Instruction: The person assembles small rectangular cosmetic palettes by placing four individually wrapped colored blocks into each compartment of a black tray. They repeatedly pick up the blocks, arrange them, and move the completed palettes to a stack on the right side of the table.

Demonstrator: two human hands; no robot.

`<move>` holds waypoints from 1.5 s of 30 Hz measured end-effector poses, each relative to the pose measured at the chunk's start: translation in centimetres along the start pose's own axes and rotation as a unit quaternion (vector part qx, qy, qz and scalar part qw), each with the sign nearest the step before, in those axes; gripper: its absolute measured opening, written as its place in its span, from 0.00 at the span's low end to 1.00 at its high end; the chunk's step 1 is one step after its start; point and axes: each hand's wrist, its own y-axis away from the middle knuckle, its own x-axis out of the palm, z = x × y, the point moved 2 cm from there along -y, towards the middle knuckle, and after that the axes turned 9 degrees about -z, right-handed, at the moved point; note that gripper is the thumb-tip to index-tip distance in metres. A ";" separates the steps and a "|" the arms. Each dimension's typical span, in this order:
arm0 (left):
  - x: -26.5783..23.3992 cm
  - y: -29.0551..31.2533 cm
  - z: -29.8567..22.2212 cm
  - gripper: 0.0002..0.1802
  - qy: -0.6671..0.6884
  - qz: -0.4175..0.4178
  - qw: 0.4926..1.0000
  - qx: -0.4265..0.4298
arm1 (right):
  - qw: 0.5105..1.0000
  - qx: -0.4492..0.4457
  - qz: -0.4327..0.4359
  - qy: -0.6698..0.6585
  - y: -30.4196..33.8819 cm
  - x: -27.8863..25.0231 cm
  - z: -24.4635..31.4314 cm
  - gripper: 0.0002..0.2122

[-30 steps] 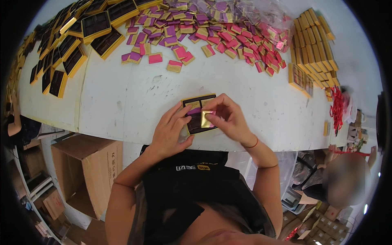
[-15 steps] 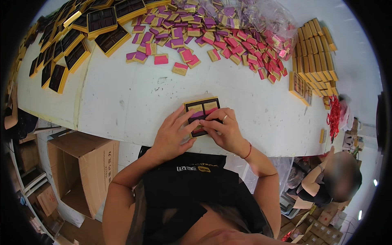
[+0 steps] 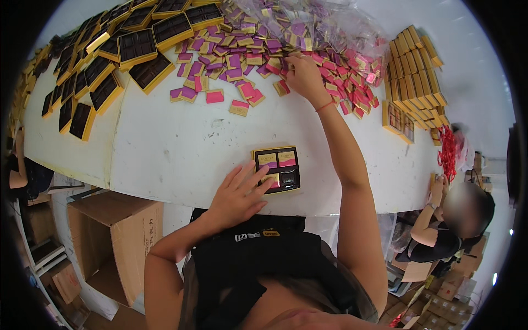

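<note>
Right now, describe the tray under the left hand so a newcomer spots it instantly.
On the white table, look at the near edge, just ahead of the person's torso. The small gold-rimmed tray lies there alone, with the left hand resting its fingers on its corner. Unlike the empty dark trays lined up far left, it already holds purple and pink wrapped squares.

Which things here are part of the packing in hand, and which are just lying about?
In hand: left hand on small gold box; right hand in the wrapped sweets pile.
Lying about: empty trays, stacked gold lids, cardboard carton, red strings.
</note>
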 end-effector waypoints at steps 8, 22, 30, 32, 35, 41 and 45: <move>-0.1 -0.7 0.0 0.35 0.004 -0.004 1.000 -0.021 | 0.997 -0.029 0.058 0.042 -0.3 0.3 -1.0 0.10; 0.1 -0.1 0.3 0.27 0.022 -0.023 0.999 -0.036 | 0.869 0.199 0.161 -0.422 18.7 -12.6 9.8 0.11; 0.3 -1.1 0.0 0.32 -0.011 0.028 0.999 -0.033 | 0.972 0.061 0.014 -0.225 20.6 -12.1 12.3 0.18; 0.8 -1.0 -0.5 0.34 0.049 0.018 0.998 -0.028 | 0.974 0.054 0.019 -0.218 20.5 -12.3 11.8 0.17; 1.8 -1.3 -1.5 0.33 0.005 0.061 0.998 0.014 | 0.969 0.035 0.065 -0.236 20.2 -12.7 10.8 0.15; 2.6 -1.4 -1.6 0.30 -0.034 0.082 0.996 0.032 | 0.982 -0.033 0.026 -0.184 15.4 -12.1 4.3 0.09; 2.4 -1.4 -1.5 0.33 -0.022 0.079 0.996 0.028 | 0.989 -0.003 -0.120 -0.087 3.2 -7.9 -5.6 0.14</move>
